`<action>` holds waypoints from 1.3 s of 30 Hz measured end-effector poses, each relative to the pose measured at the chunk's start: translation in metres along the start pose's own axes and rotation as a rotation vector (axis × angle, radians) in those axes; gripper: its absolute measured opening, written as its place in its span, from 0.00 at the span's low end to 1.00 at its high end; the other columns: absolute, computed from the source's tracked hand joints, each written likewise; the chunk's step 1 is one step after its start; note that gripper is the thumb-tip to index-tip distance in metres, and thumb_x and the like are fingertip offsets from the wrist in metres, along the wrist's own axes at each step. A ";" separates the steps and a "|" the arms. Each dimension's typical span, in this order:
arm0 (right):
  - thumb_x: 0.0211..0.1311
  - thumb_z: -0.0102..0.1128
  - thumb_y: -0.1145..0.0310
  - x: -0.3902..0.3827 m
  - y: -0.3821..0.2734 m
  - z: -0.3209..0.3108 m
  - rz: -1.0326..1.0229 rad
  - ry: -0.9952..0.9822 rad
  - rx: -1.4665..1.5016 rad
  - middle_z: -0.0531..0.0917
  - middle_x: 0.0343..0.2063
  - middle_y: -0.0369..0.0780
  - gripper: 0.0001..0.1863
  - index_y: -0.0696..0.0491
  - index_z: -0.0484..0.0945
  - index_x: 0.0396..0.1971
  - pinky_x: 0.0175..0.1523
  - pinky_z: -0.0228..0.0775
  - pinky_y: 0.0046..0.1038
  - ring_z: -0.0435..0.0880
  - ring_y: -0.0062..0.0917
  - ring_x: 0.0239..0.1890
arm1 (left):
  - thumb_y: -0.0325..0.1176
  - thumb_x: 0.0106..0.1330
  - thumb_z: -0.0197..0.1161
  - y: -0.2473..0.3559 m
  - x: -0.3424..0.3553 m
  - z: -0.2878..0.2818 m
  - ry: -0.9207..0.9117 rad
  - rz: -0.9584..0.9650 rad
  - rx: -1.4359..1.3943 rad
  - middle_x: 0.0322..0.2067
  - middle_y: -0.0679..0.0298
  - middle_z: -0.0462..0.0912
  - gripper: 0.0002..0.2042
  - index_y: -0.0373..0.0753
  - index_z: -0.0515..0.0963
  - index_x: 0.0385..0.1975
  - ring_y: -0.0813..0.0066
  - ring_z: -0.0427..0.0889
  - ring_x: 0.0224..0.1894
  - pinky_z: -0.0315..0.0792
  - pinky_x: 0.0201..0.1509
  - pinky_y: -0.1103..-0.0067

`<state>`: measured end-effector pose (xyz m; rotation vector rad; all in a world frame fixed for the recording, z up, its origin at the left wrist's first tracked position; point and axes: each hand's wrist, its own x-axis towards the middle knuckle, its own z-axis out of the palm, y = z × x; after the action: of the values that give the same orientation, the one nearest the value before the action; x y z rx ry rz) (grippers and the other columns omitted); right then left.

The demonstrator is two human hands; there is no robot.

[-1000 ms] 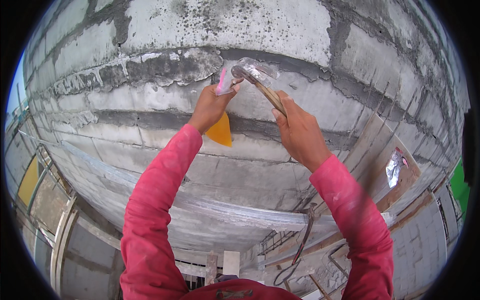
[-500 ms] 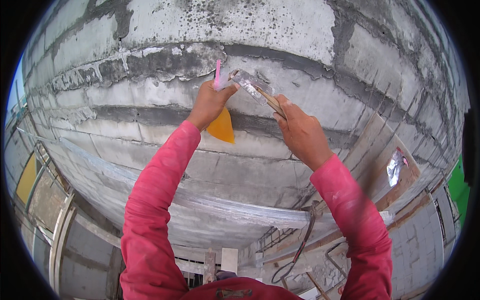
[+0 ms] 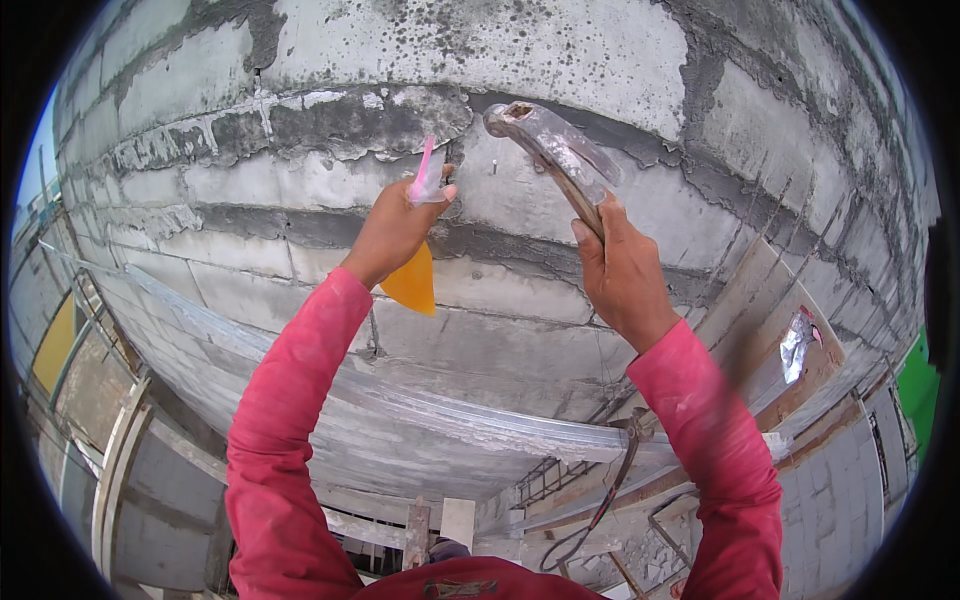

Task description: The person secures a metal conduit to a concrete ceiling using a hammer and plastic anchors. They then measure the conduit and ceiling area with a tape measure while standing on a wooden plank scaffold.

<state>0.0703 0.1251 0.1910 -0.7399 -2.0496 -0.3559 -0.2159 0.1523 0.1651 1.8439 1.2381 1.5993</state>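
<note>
Away from the left hand [image 3: 398, 228] swung the claw hammer [image 3: 553, 152], right hand [image 3: 630, 280] clamped on its wooden handle [image 3: 580, 200] before the block wall [image 3: 480, 350]! Left of the hammer, well apart from the right, the left hand gripped a pink-edged clear plastic bag [image 3: 427, 188], a yellow flap [image 3: 414, 283] showing just beneath.

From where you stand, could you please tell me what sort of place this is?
Probably a building site: a bare block wall, a hammer in the right hand, and rubble below.

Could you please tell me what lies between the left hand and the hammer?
In the head view, grey block wall and one small nail-like piece.
</note>
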 end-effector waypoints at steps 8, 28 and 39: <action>0.78 0.53 0.64 -0.002 0.002 0.001 0.038 -0.036 0.016 0.86 0.39 0.54 0.17 0.54 0.71 0.59 0.38 0.77 0.50 0.85 0.56 0.35 | 0.51 0.77 0.61 -0.003 -0.005 -0.004 -0.026 0.004 -0.018 0.30 0.72 0.73 0.29 0.32 0.75 0.66 0.85 0.68 0.32 0.66 0.37 0.80; 0.77 0.55 0.66 -0.005 0.001 0.006 0.131 -0.134 0.017 0.83 0.31 0.53 0.16 0.55 0.69 0.58 0.37 0.73 0.48 0.83 0.55 0.32 | 0.47 0.77 0.62 0.006 -0.021 -0.011 -0.016 -0.036 -0.044 0.38 0.68 0.79 0.25 0.32 0.74 0.63 0.81 0.73 0.40 0.70 0.46 0.79; 0.69 0.69 0.60 -0.006 -0.013 0.029 0.453 -0.191 0.329 0.80 0.22 0.39 0.23 0.60 0.76 0.54 0.34 0.72 0.35 0.81 0.31 0.25 | 0.32 0.72 0.64 0.017 -0.032 0.010 -0.111 0.097 -0.068 0.55 0.55 0.78 0.34 0.32 0.55 0.74 0.68 0.77 0.56 0.71 0.63 0.70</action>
<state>0.0458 0.1279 0.1701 -1.0256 -1.9733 0.3124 -0.1993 0.1197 0.1567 1.9478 1.0492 1.5457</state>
